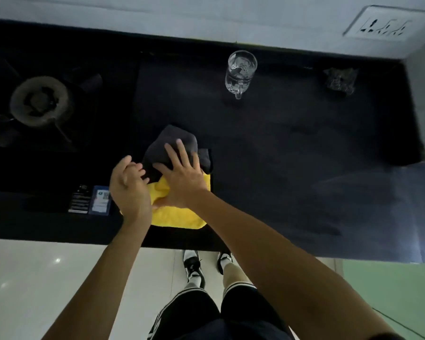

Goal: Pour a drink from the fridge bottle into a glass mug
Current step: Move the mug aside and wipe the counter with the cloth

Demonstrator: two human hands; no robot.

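A clear glass mug [241,71] stands upright at the back of the dark countertop [292,148], its handle facing me. Near the front edge lies a cloth with a yellow side [179,217] and a dark grey side [172,143]. My right hand [182,177] lies flat on the cloth with its fingers spread. My left hand [128,185] pinches the cloth's dark left edge with curled fingers. No bottle is in view.
A gas stove burner [38,101] sits at the left of the counter. Two small cards [91,200] lie by the front edge. A dark crumpled object [339,78] rests at the back right. A wall socket [385,24] is above. My feet stand on the pale floor.
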